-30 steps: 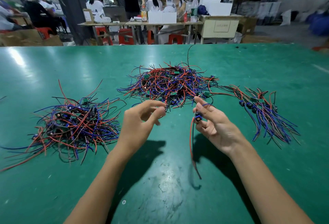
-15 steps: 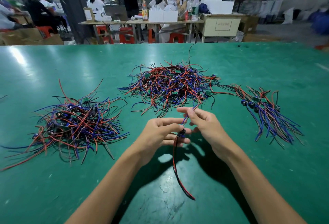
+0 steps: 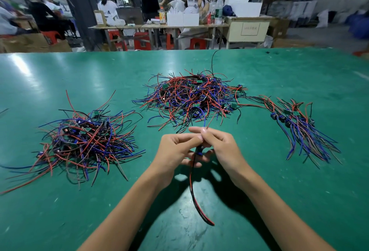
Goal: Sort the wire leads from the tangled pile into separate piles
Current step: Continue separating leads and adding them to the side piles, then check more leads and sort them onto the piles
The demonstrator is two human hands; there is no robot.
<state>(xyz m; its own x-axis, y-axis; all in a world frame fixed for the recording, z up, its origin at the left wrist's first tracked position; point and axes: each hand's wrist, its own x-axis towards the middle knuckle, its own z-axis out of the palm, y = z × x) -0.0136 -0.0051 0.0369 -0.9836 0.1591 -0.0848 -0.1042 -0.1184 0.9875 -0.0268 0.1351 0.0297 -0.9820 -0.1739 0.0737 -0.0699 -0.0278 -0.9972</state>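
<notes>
A tangled pile of red, blue and black wire leads lies at the middle of the green table. A second loose pile sits at the left. A neater bundle lies at the right. Just in front of the middle pile, my left hand and my right hand meet, both pinching one wire lead. Its small dark connector shows between my fingers, and its red and black wires hang down toward me. A blue wire end pokes up above my right fingertips.
Beyond the table's far edge stand work tables, red stools, white boxes and several people. A cream cabinet stands at the back right. A thin black wire rises from the middle pile.
My left hand came across from the left and joined my right hand on the lead. Both hands now hold it together, and its red and black wires hang lower toward me.
</notes>
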